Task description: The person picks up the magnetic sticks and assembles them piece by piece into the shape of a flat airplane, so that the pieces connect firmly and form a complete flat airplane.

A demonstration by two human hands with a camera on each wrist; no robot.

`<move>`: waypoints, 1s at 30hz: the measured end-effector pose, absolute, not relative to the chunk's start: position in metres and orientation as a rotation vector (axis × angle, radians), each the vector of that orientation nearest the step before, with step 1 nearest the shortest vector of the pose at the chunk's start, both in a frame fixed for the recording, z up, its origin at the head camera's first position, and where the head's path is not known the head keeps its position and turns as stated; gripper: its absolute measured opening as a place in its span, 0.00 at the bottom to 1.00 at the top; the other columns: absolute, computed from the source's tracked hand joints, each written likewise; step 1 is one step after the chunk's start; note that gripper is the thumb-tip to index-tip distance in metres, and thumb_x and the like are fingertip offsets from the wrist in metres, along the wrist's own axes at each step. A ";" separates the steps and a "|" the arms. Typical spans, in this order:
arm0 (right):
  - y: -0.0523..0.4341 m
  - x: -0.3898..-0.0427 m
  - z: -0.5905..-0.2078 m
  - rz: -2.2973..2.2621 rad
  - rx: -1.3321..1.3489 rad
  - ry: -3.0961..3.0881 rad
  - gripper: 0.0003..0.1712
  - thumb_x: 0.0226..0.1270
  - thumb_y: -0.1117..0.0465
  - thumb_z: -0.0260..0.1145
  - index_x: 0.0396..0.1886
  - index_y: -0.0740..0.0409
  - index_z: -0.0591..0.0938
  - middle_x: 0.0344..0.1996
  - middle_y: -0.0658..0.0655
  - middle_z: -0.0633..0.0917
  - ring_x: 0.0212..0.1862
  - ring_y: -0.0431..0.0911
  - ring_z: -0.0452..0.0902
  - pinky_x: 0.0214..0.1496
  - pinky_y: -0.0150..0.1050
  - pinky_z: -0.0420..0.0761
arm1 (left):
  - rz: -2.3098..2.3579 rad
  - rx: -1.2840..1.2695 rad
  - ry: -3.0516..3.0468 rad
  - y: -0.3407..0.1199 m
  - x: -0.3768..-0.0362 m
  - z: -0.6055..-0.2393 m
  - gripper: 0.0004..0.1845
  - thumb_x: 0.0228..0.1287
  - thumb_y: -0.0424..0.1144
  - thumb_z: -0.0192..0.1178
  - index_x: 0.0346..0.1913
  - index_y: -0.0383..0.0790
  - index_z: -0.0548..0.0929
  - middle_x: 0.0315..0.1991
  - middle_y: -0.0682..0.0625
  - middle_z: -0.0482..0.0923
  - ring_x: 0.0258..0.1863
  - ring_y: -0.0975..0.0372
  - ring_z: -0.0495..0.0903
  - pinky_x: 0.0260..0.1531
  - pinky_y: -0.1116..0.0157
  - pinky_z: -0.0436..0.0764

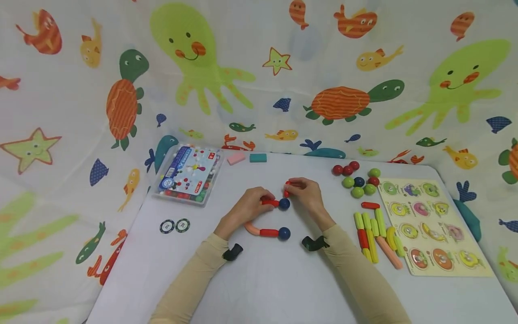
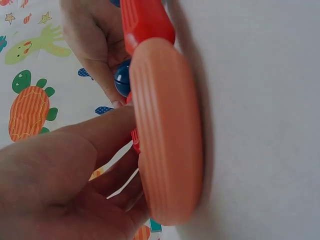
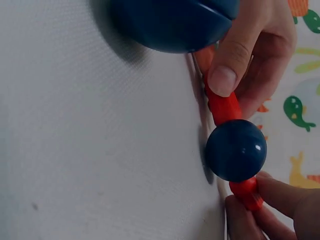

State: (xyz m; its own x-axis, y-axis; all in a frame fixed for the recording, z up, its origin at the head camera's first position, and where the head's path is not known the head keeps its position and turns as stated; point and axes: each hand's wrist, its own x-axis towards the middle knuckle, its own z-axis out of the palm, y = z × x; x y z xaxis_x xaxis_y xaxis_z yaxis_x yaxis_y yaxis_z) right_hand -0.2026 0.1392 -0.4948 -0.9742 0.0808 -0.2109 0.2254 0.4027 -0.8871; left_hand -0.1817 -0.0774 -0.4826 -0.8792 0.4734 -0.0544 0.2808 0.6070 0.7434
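Overall, a cloth (image 1: 238, 27) printed with sea animals hangs behind and to the left of a white table (image 1: 263, 288). Toward the right edge lies a fruit board (image 1: 430, 245); at the far left sits a plastic box (image 1: 194, 168) of parts. Between them, in front of the person, is a U-shaped piece: a bent pink tube (image 1: 252, 229) at the left, with two red arms reaching right, each tipped with a blue ball. Its long axis runs left to right, and the open side points to the person's right.

The left hand (image 1: 252, 202) grips the far red arm (image 1: 271, 203) between thumb and fingers. The right hand (image 1: 307, 191) pinches a short red stick between thumb and fingertips, just beyond the far blue ball (image 1: 284, 204), and is the nearer hand to that ball. The near blue ball (image 1: 284, 233), at the end of the near red arm (image 1: 269, 232), is in neither hand. Smallest, the short red stick (image 1: 287, 191) has its long axis running near to far, crosswise to the far arm, its near end aimed at the ball. Whether it is seated there I cannot tell.
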 end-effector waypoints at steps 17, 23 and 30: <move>0.135 -0.199 -0.493 -1.583 0.279 2.512 0.23 0.64 0.50 0.75 0.56 0.54 0.86 0.47 0.57 0.89 0.50 0.49 0.85 0.62 0.46 0.81 | 1.141 0.669 2.603 -0.080 -0.185 -0.489 0.13 0.63 0.38 0.71 0.51 0.42 0.88 0.41 0.51 0.83 0.40 0.61 0.76 0.42 0.66 0.77; 0.135 -0.196 -0.492 -1.575 0.224 2.511 0.23 0.65 0.51 0.74 0.57 0.56 0.85 0.46 0.58 0.89 0.46 0.49 0.86 0.57 0.44 0.84 | 1.136 0.676 2.583 -0.082 -0.185 -0.489 0.13 0.63 0.38 0.72 0.50 0.43 0.88 0.40 0.51 0.83 0.39 0.61 0.77 0.43 0.66 0.77; 0.133 -0.190 -0.492 -1.508 0.114 2.550 0.22 0.66 0.51 0.73 0.56 0.56 0.85 0.45 0.58 0.88 0.40 0.48 0.82 0.42 0.35 0.84 | 1.104 0.682 2.558 -0.088 -0.183 -0.488 0.13 0.62 0.37 0.72 0.49 0.42 0.88 0.40 0.52 0.84 0.40 0.61 0.77 0.45 0.66 0.78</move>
